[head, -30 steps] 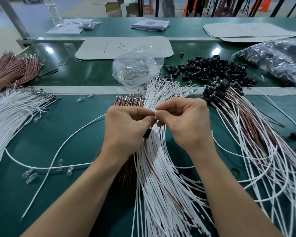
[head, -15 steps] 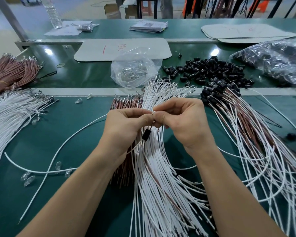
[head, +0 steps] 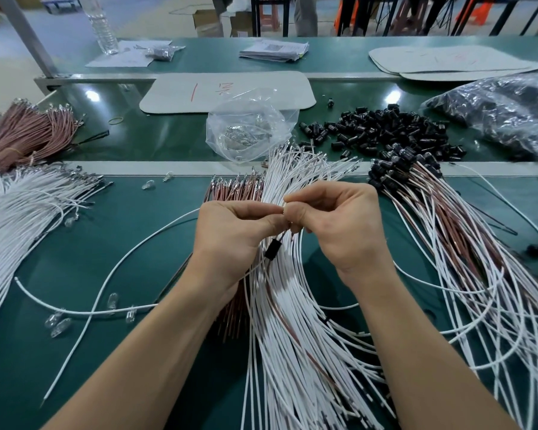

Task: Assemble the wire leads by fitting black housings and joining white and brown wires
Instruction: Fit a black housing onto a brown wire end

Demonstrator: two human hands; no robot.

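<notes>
Pinching the wire ends (head: 282, 208) between thumb and forefinger, the left hand (head: 230, 234) and the right hand (head: 339, 231) meet fingertip to fingertip above the white wire bundle (head: 280, 321); each grip is closed on the wire ends, and the fingers hide the joint itself; a black housing (head: 273, 250) hangs on the wire just below the pinch, clear of the bench (head: 75, 259); the brown wires (head: 233, 189) lie beside and partly under the left hand; loose housings (head: 382, 131) are heaped at the far side, and finished leads (head: 448, 231) fan out to the right. Risks, as judged from this position: a slack pinch may let the ends part before they seat, leaving an open joint; the housing may slide down the wire, away from the joint, if the wire tilts steeply; a neighbouring white wire may be caught in the pinch, since the work is held directly over the bundle.
</notes>
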